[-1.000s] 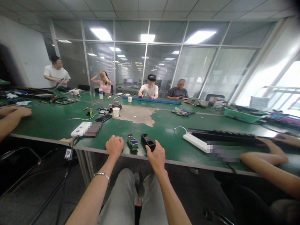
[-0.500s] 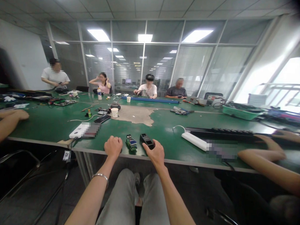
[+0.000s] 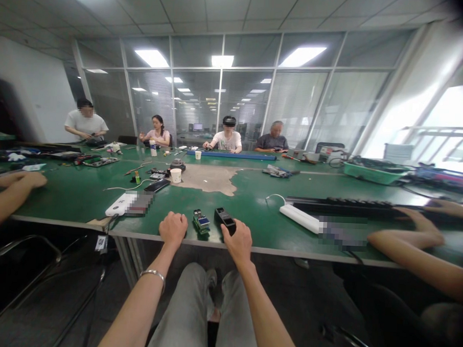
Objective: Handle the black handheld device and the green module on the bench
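Head view, items as I log them: right hand (image 3: 239, 240), grip closed around the near end of one black handheld device (image 3: 222, 216); left hand (image 3: 173, 228), curled into a fist, nothing visible in it; one green circuit board (image 3: 201, 223), bare, lying between the hands, just beside the device, near the front edge of the desk (image 3: 260, 221). Risks, in my judgement: a leftward sweep could knock the board's exposed parts; a slack hold could drop the device over that edge.
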A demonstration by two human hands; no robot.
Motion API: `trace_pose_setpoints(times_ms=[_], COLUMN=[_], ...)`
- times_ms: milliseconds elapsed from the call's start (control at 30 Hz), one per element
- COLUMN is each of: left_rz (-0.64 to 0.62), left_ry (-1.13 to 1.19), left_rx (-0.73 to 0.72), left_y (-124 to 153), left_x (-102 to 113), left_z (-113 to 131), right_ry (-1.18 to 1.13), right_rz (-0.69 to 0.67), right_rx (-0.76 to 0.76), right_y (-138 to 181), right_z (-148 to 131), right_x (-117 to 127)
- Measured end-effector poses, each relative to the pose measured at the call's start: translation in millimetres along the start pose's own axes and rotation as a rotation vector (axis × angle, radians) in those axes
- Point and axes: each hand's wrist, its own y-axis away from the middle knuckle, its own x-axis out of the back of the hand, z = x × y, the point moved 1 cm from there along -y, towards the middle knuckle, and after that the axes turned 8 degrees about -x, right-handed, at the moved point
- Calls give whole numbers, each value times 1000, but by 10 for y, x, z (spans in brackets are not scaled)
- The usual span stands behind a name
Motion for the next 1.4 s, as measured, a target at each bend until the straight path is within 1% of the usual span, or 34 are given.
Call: trace_pose_setpoints(times_ms=[133,267,333,467,600,700,833,1033,1233,1400], left_rz=[-15,-11,-4,0,-5,-14,-10,-8,-36,-30], left_ry=[3,1,-4,-10,-6,1,5,4,14,21], left_rx=[3,9,7,1,9,17,22,23,32,17], left_y=[-1,-3,-6,-10,-10,-9,-10,-8,1,-4], left_x=[6,-1,-10,-22,-10,6,20,50,92,69], left_z=[4,3,0,-11,-19,-23,-34,-35,-25,-38], right_ry=[-22,-95,-156,-227,-213,-162,-80,-32,15,50], right_rz=[-15,-59,-69,-35,-41,-77,-113,-130,-114,-124], right_rx=[-30,-143,-163,-118,-78,-60,-71,-67,-55,-22], right_y=[-15,-64,-93,-150,-191,-189,-151,-84,-21,39], right_z=[-17,-110,-217,-535,-843,-980,-1047,-1094,-1129,-1150], right_x=[37,113,156,209,203,163,73,-38,-61,-61])
